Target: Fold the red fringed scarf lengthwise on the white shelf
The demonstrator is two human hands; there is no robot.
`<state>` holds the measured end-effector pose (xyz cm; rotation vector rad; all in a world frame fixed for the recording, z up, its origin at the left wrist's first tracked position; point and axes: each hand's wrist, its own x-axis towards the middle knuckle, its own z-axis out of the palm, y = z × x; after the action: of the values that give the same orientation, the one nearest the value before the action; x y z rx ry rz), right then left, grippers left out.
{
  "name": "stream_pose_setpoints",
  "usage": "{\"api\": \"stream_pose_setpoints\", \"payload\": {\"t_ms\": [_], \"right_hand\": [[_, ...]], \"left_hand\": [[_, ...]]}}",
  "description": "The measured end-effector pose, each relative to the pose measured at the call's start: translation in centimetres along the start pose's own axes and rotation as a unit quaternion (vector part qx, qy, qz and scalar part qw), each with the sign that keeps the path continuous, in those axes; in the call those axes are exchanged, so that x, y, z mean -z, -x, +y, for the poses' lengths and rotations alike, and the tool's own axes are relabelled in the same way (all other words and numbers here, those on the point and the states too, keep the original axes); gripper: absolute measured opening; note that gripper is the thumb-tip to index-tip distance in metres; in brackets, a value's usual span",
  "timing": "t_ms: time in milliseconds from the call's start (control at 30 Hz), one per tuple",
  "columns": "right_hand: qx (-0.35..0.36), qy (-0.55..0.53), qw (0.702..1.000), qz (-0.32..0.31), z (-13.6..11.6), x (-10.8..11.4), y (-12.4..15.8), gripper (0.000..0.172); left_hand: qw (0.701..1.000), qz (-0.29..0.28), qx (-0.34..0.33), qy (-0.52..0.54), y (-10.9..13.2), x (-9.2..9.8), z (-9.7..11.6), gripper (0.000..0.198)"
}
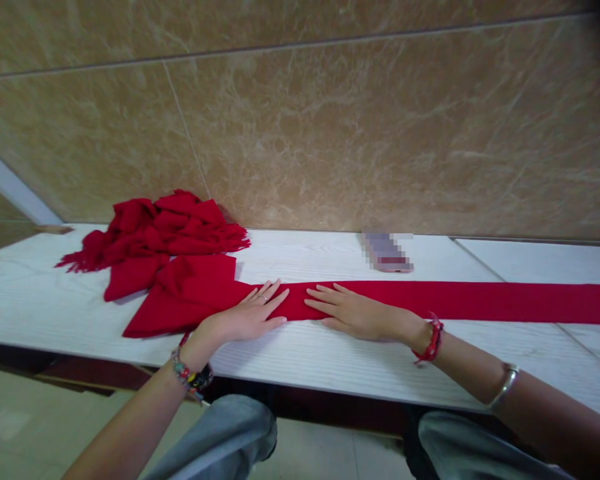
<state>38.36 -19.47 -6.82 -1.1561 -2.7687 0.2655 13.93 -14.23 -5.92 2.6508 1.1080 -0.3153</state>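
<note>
A long red scarf (505,302) lies flat in a narrow band along the table, running off the right side of the view. Its left part is bunched and folded over itself, joining a loose red heap with fringed ends. My left hand (250,317) rests open on the scarf where the flat band meets the rumpled part, fingers spread. Just to its right, my right hand (355,313) presses flat on the band, fingers stretched out toward the left hand. A short stretch of red cloth shows between the fingertips.
The white wood-grain table (300,370) has seams at the right. A phone (387,252), partly blurred out, lies near the back edge. The fringed red heap (165,227) sits against the brown tiled wall (355,133). My knees are below the front edge.
</note>
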Motion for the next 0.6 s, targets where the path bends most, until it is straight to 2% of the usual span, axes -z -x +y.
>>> {"api": "stream_pose_setpoints", "payload": {"t_ms": [167,267,400,600], "right_hand": [[0.014,0.043,0.997,0.064,-1.7,0.7,-2.4,0.044],[0.041,0.088,0.993,0.070,-3.1,0.7,-4.1,0.032],[0.061,0.143,0.986,0.067,-4.2,-0.1,-5.4,0.021],[0.078,0.171,0.977,0.104,-3.6,-1.2,-5.5,0.023]], "left_hand": [[0.998,0.039,0.034,-0.028,1.3,2.0,-1.3,0.059],[0.995,0.064,0.036,-0.069,2.9,3.3,-2.3,0.061],[0.989,0.095,0.044,-0.108,4.5,4.0,-3.1,0.043],[0.988,0.101,0.029,-0.114,5.5,4.6,-3.6,0.022]]}}
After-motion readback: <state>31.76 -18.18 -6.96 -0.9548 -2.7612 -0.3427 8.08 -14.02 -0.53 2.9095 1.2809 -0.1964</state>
